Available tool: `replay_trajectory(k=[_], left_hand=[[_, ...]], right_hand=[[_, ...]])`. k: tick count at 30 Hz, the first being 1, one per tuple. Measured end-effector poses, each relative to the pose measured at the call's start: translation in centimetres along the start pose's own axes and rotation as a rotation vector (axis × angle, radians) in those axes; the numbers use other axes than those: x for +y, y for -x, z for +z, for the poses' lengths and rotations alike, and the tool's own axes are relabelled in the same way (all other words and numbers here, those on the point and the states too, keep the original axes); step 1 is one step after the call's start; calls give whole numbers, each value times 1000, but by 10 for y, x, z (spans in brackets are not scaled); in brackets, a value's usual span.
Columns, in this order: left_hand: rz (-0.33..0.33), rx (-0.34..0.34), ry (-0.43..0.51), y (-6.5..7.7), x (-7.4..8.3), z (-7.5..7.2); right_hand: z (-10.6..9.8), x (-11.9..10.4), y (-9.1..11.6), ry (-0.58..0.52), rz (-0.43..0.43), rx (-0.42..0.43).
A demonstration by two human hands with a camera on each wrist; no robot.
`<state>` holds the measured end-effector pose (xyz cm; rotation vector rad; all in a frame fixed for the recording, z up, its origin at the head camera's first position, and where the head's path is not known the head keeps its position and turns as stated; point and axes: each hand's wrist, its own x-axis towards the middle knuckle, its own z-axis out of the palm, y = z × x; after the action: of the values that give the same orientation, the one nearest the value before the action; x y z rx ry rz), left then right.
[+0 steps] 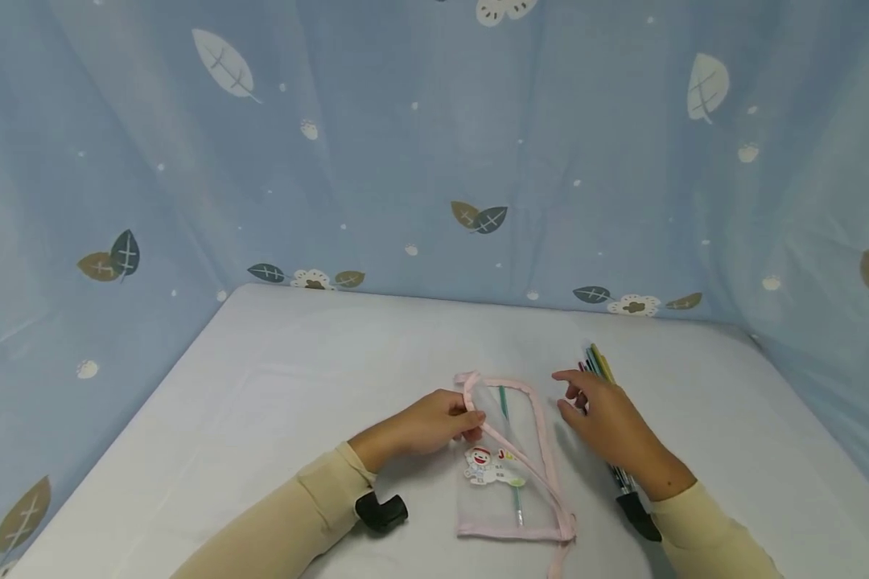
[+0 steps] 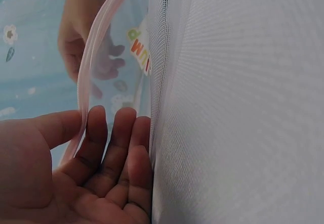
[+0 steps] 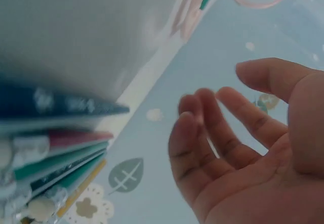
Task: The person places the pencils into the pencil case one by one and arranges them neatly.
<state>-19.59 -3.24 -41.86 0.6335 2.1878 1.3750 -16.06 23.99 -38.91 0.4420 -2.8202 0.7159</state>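
Note:
My left hand pinches the pink-trimmed edge of a see-through zip pouch between thumb and fingers, lifting its top layer. A cartoon sticker decorates the pouch's front. Inside lies one teal pen, seen through the clear layer. In the left wrist view the pink edge runs between thumb and forefinger. To the right of the pouch, my right hand hovers with loosely bent fingers and holds nothing. Partly hidden beneath that hand is a bundle of colored pens, also close beside it in the right wrist view.
A white cloth-covered table carries everything. Blue curtains with leaf prints stand behind it and along both sides. Black wrist cameras are strapped at the left cuff and right cuff.

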Motion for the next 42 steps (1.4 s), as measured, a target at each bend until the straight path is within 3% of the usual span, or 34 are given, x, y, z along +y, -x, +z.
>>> replay_trajectory(k=[7, 18, 29, 42], left_hand=[[16, -10, 8, 0, 0, -1], [10, -18, -3, -1, 0, -1], [12, -26, -9, -1, 0, -3], [7, -27, -2, -2, 0, -3]], right_hand=[[-2, 10, -2, 60, 42, -38], [-11, 20, -2, 2, 150, -173], [-15, 28, 0, -33, 160, -287], [-11, 30, 1, -26, 171, -309]])
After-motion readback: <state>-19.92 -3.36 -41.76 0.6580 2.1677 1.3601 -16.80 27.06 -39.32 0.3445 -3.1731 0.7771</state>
